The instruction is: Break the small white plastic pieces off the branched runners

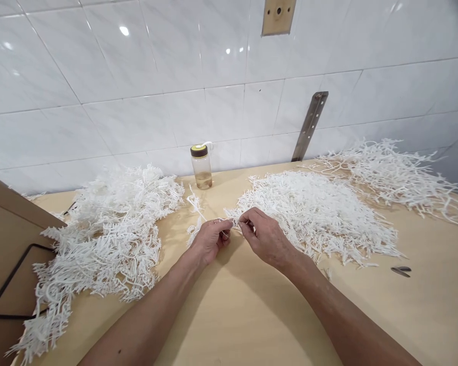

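Note:
Thumb and fingers of my left hand [212,238] are closed on a thin white branching plastic sprig [196,204], whose stem sticks out up and to the left. My right hand [262,235] pinches at the same spot, its fingertips almost touching the left ones. What lies between the right fingertips is too small to make out. Just beyond my right hand spreads a heap of short white sprigs [316,211]. Left of my left hand is a larger, fluffier pile of white branching pieces [114,234].
A clear bottle [202,168] with a dark lid stands near the tiled wall. Longer white strands [397,175] lie at the back right. Small metal snips [400,271] rest on the table [229,315] at right. A brown board with a black frame [15,274] borders the left side.

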`<state>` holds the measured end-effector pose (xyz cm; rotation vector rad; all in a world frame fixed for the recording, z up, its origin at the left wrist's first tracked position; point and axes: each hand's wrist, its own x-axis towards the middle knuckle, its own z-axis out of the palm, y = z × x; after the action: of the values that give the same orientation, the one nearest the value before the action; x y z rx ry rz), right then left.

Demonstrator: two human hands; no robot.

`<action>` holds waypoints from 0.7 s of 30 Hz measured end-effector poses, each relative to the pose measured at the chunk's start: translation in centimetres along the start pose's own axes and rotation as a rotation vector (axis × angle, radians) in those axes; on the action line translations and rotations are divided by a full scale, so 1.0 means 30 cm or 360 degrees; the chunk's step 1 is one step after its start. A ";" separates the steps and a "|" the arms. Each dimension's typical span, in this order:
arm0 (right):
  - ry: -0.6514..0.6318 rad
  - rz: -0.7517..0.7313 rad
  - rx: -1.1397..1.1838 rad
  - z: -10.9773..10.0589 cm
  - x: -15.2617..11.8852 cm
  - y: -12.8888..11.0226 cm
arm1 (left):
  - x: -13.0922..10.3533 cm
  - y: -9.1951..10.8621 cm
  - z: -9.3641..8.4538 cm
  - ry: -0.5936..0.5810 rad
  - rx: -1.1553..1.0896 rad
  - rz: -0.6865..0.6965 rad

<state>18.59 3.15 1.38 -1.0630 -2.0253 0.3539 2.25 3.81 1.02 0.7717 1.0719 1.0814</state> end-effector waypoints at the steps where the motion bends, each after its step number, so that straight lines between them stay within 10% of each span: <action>1: 0.0004 0.0011 -0.0007 -0.001 0.000 0.000 | -0.002 0.000 0.000 -0.0001 0.0015 -0.0005; 21: 0.0101 0.0062 -0.0124 0.034 -0.008 0.037 | -0.028 -0.008 0.022 0.0145 0.0133 0.0115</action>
<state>18.52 3.73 -0.01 -1.1489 -1.9780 0.2598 2.87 2.93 1.27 0.8396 1.1798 1.1481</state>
